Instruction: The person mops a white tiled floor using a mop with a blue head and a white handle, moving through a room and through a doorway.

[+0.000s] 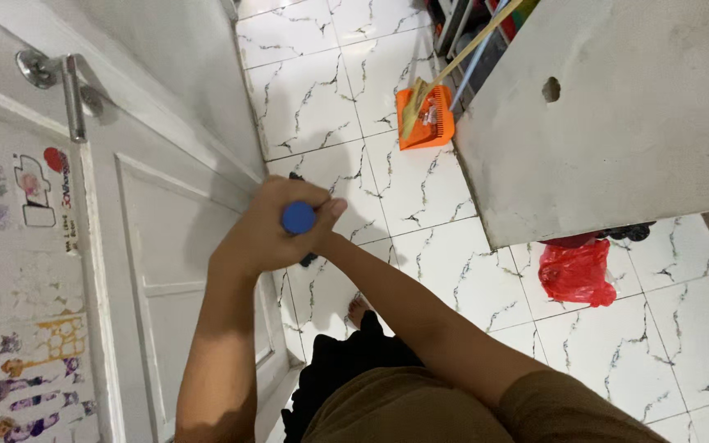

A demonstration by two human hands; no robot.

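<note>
Both my hands grip the top of a pole with a round blue cap (298, 217), seen end-on from above. My left hand (264, 234) wraps around the pole just under the cap. My right hand (327, 232) closes on it from the right, mostly hidden behind the left one. A small dark part (309, 260) shows on the floor below my hands; the lower end of the pole is hidden. My bare foot (359, 310) stands on the white marbled floor tiles (420, 271).
A white door (166, 246) with a metal lever handle (43, 70) and stickers is close on the left. An orange dustpan (441, 123) with a broom leans by a grey slab (617, 107). A red plastic bag (576, 272) lies under the slab.
</note>
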